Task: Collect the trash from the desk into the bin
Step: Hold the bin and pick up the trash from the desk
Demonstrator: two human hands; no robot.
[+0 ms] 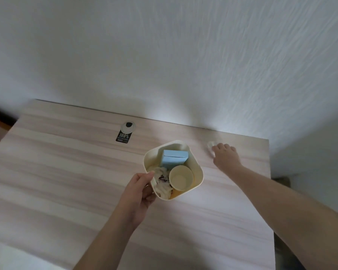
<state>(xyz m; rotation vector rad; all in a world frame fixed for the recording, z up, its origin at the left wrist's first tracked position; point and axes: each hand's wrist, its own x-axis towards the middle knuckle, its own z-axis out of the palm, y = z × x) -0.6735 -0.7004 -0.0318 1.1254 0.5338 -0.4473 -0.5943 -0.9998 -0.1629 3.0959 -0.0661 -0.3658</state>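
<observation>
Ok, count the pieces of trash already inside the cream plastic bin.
3 visible: a light blue cardboard box at the far side, a cream paper cup nearest the right wall, crumpled white tissue by the left hand. More may lie underneath.

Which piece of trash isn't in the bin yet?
The small white crumpled paper near the desk's far right edge, under the right hand. The blue box, paper cup and crumpled wrapper already sit inside the bin.
</observation>
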